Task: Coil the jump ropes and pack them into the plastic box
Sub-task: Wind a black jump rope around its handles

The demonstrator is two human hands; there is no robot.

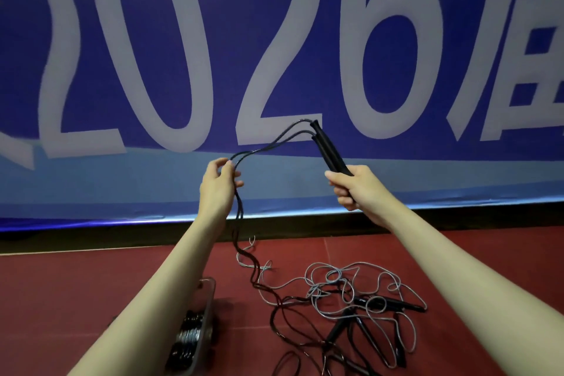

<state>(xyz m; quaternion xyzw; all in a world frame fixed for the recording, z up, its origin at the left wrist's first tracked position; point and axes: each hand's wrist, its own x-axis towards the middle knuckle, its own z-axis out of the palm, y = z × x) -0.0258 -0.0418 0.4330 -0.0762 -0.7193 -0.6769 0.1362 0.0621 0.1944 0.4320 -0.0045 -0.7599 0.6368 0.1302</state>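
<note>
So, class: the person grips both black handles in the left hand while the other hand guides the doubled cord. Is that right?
Not quite. The head view shows both black handles gripped in the right hand, not the left. The left hand is the one guiding the doubled cord, which hangs down to the red floor.

Two hands up: the right hand [351, 189] grips two black handles [328, 148] side by side, and the left hand [218, 185] pinches the two dark cord strands [268, 146] running from them, so that's one rope in the air. Down on the red floor [91, 278], one tangled pile of ropes [351, 305] shows at least three more black handles, though the exact rope count there can't be told. One plastic box [207, 308] sits at lower left, with several coils inside, too bunched to number.
</note>
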